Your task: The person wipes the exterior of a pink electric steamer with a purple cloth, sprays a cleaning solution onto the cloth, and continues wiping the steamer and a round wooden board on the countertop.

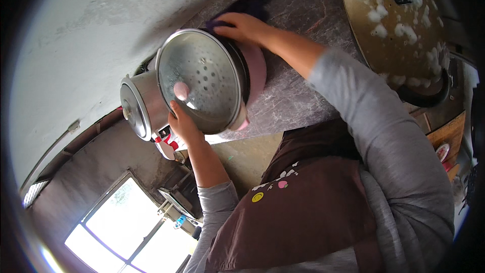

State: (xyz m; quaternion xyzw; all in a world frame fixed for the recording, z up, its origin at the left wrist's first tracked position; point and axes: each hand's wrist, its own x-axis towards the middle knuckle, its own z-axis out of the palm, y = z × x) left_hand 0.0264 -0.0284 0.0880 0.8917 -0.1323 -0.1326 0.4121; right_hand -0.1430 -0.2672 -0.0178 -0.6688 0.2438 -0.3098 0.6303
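Note:
A glass lid with a metal rim and a pink knob covers a pink electric pot; holes of a steamer insert show through the glass. My left hand grips the near left edge of the lid, its thumb on top near the knob and its other fingers hidden. On the pot's far side, my right hand presses a dark purple cloth against the upper side by the rim. More dark cloth lies on the marbled countertop behind that hand.
Left of the pot stands a lidded metal pot, with a red and white spray bottle beside it. A wall borders the counter. At the right is a large round brownish lid spotted with white foam, with a black handle.

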